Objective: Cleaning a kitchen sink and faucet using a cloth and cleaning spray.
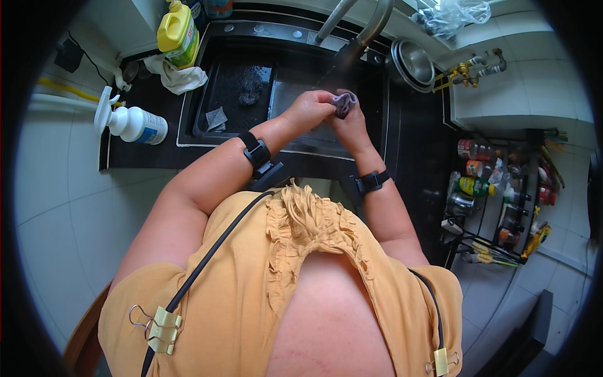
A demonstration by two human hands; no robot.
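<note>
A small purple-grey cloth [344,104] is bunched up between my two hands above the sink. My left hand [308,110] pinches its left side with thumb and fingers. On the other side, my right hand [349,126] grips the same cloth, its fingers partly hidden behind the folds. The black sink [301,150] spreads out beneath both hands. Beyond them, the dark spout of the faucet [349,52] points down into the basin, with what looks like a thin spray of water. A grey folded cloth or pad [216,118] lies at the sink's left.
A yellow detergent jug [178,35] and a white rag [181,77] sit at the sink's back left corner. A white spray bottle [136,125] lies nearer me. Stacked metal bowls [414,63] stand right of the faucet. A rack of bottles [494,188] is farther right.
</note>
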